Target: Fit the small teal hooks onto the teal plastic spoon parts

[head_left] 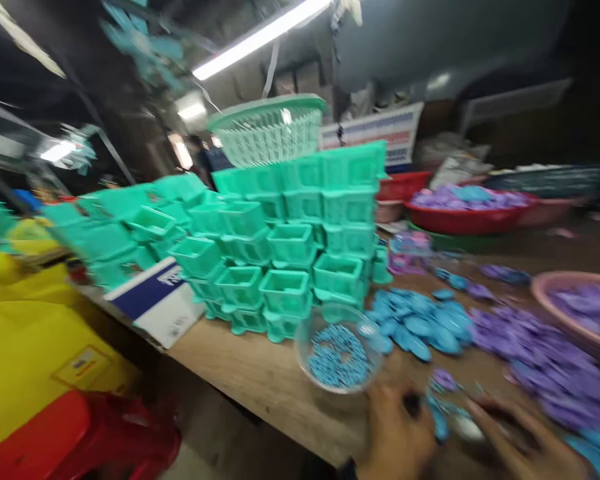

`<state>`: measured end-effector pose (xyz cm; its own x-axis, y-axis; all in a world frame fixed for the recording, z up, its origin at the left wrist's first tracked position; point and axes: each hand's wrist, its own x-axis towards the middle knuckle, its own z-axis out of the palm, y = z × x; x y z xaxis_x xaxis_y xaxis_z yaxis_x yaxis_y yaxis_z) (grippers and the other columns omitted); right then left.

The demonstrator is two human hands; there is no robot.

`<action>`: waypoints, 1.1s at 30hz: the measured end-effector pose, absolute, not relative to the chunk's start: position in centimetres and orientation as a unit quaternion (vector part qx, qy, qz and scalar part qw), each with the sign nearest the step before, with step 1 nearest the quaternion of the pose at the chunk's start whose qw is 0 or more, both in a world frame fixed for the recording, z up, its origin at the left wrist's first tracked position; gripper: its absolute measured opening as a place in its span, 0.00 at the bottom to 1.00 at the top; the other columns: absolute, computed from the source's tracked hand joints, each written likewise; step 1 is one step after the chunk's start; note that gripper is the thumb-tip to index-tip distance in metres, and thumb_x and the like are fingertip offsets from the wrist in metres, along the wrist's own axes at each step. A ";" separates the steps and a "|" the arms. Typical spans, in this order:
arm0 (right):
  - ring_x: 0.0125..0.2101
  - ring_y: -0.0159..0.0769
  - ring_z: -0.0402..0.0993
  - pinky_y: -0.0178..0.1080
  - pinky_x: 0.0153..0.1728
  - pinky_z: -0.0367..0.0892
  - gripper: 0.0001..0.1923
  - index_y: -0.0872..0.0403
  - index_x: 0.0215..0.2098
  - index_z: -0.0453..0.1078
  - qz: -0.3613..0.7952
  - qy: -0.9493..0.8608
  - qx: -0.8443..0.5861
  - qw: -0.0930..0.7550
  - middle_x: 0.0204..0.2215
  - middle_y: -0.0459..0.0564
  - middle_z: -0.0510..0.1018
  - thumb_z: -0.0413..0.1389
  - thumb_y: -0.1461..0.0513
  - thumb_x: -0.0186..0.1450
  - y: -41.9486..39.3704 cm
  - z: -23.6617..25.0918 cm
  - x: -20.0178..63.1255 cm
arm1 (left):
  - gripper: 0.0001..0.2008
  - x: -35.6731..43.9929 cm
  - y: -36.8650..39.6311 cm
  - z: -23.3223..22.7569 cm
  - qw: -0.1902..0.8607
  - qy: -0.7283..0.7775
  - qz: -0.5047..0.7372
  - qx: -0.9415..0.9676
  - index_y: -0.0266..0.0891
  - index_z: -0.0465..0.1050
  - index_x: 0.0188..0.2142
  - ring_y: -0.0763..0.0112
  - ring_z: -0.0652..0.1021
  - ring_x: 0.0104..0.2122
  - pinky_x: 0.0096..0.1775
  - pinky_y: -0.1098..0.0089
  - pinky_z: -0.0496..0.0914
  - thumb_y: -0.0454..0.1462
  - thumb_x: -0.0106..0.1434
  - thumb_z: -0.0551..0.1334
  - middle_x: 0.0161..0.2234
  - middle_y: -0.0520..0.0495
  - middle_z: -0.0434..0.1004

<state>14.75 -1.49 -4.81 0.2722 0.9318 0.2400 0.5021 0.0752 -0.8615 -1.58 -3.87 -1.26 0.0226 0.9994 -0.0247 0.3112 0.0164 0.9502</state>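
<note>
My left hand (pixel 397 433) is at the bottom of the head view, low over the table, its fingers curled in and blurred. A small dark spot shows at its fingers; I cannot make out what it is. A glossy blue piece (pixel 439 421) lies right against the fingertips. To the right, my right hand (pixel 530 440) is bent and smeared by motion, so its grip is unclear. Just beyond my left hand stands a clear round tub (pixel 305 357) with many tiny blue parts. Loose blue oval pieces (pixel 420 320) and a heap of purple pieces (pixel 535 353) spread past my hands.
Stacked green bins (pixel 285 293) rise behind the tub, with a green basket (pixel 270 130) on top. A white-and-blue box (pixel 165 303) leans at the table's left edge. Red basin (pixel 460 217) and pink basin (pixel 545 293) hold purple pieces. A red stool (pixel 80 427) stands lower left.
</note>
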 end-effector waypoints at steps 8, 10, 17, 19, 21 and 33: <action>0.22 0.37 0.76 0.36 0.24 0.72 0.25 0.54 0.32 0.75 0.333 -0.446 -0.643 0.527 0.23 0.48 0.79 0.66 0.42 0.51 -4.4 -1.6 13.7 | 0.07 -1.1 -3.5 -1.7 0.417 0.563 0.438 0.564 0.38 0.81 0.34 0.65 0.80 0.29 0.32 0.69 0.71 0.31 0.59 0.62 0.29 0.48 0.83; 0.21 0.35 0.74 0.35 0.23 0.70 0.24 0.54 0.31 0.75 0.328 -0.455 -0.638 0.527 0.22 0.48 0.79 0.66 0.42 0.52 -4.3 -1.4 13.5 | 0.07 -1.4 -3.7 -1.6 0.421 0.537 0.444 0.580 0.38 0.81 0.35 0.65 0.81 0.29 0.31 0.69 0.71 0.33 0.60 0.63 0.30 0.47 0.84; 0.28 0.41 0.80 0.39 0.31 0.73 0.19 0.50 0.32 0.78 0.231 -0.572 -0.648 0.447 0.28 0.49 0.83 0.61 0.44 0.59 -4.3 -0.4 14.0 | 0.12 -2.2 -3.4 -1.2 0.465 0.432 0.420 0.649 0.43 0.83 0.43 0.60 0.83 0.43 0.47 0.64 0.74 0.34 0.62 0.63 0.44 0.46 0.86; 0.30 0.41 0.80 0.38 0.33 0.73 0.17 0.49 0.32 0.78 0.235 -0.604 -0.629 0.430 0.29 0.48 0.83 0.60 0.45 0.61 -4.4 0.0 13.9 | 0.11 -2.1 -3.3 -1.1 0.475 0.432 0.414 0.645 0.42 0.84 0.41 0.60 0.83 0.41 0.45 0.64 0.73 0.35 0.62 0.63 0.41 0.45 0.86; 0.31 0.41 0.81 0.38 0.33 0.73 0.16 0.49 0.33 0.79 0.265 -0.602 -0.617 0.432 0.30 0.48 0.84 0.61 0.46 0.61 -4.5 0.0 13.9 | 0.10 -2.0 -3.2 -1.1 0.504 0.440 0.408 0.622 0.39 0.84 0.39 0.60 0.82 0.36 0.40 0.66 0.72 0.37 0.63 0.63 0.36 0.44 0.86; 0.23 0.37 0.74 0.35 0.23 0.70 0.26 0.55 0.25 0.79 0.453 -0.377 -0.606 0.534 0.22 0.49 0.80 0.73 0.43 0.41 -5.0 -1.5 13.2 | 0.20 -0.9 -3.2 -1.7 0.688 0.430 0.383 0.441 0.33 0.78 0.33 0.74 0.69 0.26 0.30 0.73 0.62 0.47 0.49 0.74 0.25 0.51 0.73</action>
<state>13.22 -5.04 -1.48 0.3059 0.9407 -0.1466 -0.0270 -0.1453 -0.9890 -0.90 -3.21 -1.66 0.3373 0.9065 -0.2539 -0.1473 0.3172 0.9368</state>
